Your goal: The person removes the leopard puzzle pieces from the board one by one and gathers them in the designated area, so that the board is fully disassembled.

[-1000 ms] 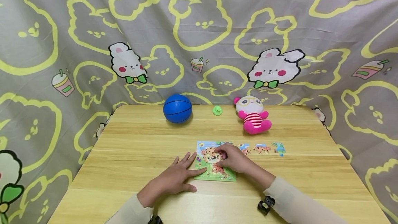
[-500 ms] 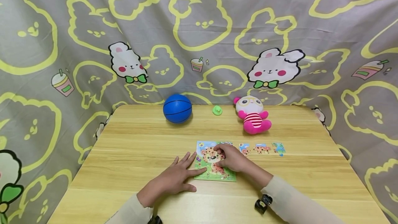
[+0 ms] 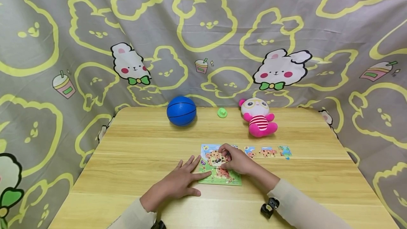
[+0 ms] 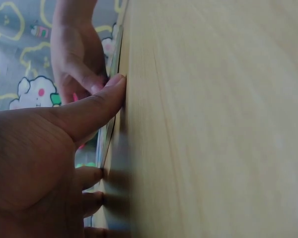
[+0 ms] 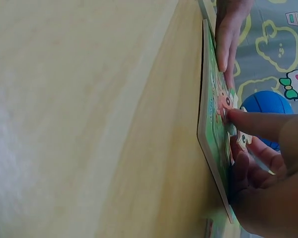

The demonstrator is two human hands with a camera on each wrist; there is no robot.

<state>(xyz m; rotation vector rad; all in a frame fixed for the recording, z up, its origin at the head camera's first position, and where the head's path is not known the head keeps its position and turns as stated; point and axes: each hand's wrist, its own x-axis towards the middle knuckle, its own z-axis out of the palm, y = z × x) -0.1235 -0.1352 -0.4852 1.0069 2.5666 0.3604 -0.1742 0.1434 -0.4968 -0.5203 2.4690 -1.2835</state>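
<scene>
A jigsaw puzzle board [image 3: 236, 181] with a spotted leopard cub picture lies flat on the table. My left hand [image 3: 180, 180] rests beside its left edge with fingers spread, and one finger reaches over the picture. Above the board's right part, my right hand [image 3: 239, 161] pinches a puzzle piece [image 5: 244, 141], best seen in the right wrist view between thumb and fingers. From above, that hand covers the board's upper right area. Loose puzzle pieces lie in a row right of the board: one with blue sky [image 3: 249, 152], one spotted [image 3: 267, 152], one blue-green [image 3: 285, 152].
Along the back of the wooden table [image 3: 133, 158] sit a blue ball [image 3: 181, 111], a small green duck [image 3: 222, 112] and a pink and white plush toy [image 3: 258, 118]. A patterned grey curtain [image 3: 216, 38] hangs behind and at both sides.
My right hand has shifted very slightly over the board, its wrist a little to the left. My left hand and the loose pieces stay where they were.
</scene>
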